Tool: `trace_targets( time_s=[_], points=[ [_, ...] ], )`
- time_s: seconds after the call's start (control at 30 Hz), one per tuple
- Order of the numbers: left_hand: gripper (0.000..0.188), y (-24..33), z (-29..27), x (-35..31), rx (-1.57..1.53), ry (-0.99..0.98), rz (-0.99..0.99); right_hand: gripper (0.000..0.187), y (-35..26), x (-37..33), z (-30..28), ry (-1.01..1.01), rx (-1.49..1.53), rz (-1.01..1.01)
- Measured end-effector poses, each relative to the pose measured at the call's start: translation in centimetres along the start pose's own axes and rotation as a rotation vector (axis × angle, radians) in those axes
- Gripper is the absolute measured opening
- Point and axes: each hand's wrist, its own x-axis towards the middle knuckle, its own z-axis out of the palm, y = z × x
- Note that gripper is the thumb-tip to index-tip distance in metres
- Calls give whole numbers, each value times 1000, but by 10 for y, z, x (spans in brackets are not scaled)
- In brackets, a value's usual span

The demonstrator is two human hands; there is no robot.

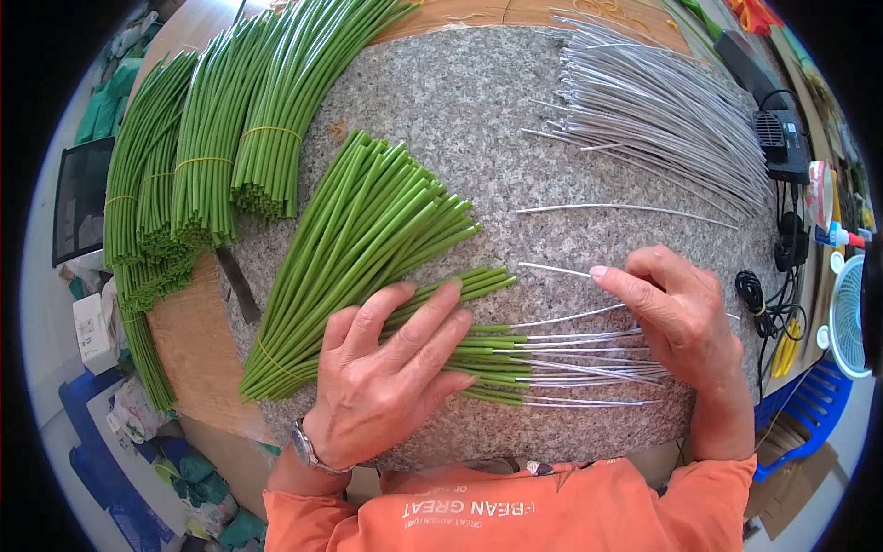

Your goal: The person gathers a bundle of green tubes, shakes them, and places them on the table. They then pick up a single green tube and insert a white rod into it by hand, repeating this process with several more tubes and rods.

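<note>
A fanned bundle of green plastic tubes [368, 212], tied at its lower left end with a yellow rubber band [280, 361], lies on the grey stone slab. My left hand [391, 354] rests palm down across the bundle, fingers spread over the tubes nearest me. Between the thumb and fingers of my right hand [676, 308] is a thin silver wire [554, 270]. Its free tip points left, just beyond the open end of a tube [487, 283]. Below it, several tubes have wires [589, 350] sticking out of their ends toward the right, partly under my right hand.
More banded green bundles [204, 152] lie at the far left. A heap of silver wires [658, 115] covers the far right of the slab [441, 83], with one loose wire [625, 208] nearer me. Black cables [782, 285], a black device [782, 147] and yellow-handled scissors [786, 348] sit along the right edge.
</note>
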Motion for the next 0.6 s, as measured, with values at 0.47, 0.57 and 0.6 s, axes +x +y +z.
trace_targets(
  time_s=[0.47,0.57,0.6],
  points=[
    [59,1,-2,-2,12,-41,-14,40,-1,-2,-3,-62,21,6],
    [59,1,-2,-1,9,-42,-14,39,-1,-2,-2,-67,14,-2],
    [59,1,-2,-1,8,-42,-15,38,0,-3,-1,-73,13,-2]
  ],
)
